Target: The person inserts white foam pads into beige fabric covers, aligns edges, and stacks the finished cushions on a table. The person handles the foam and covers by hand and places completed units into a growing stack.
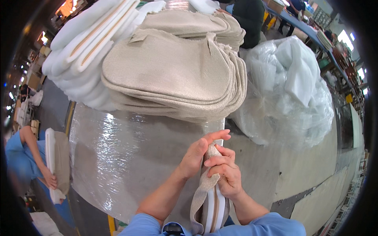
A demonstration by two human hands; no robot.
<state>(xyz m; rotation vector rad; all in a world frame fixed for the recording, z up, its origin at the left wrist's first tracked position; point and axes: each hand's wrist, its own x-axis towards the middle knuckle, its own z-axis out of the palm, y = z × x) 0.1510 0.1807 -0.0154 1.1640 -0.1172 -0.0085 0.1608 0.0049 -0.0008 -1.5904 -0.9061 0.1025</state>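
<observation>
Both hands, left hand [195,154] and right hand [225,175], close their fingers around an upright beige fabric cover [204,192], gripping its top to steady the white foam pad [214,210] inside.

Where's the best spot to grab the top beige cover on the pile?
Probably the rounded near edge of the top beige cover, coming from the person's side, fingers under the rim. It lies flat on the stack, and its edge overhangs toward the plastic-wrapped table, clear of both hands.
</observation>
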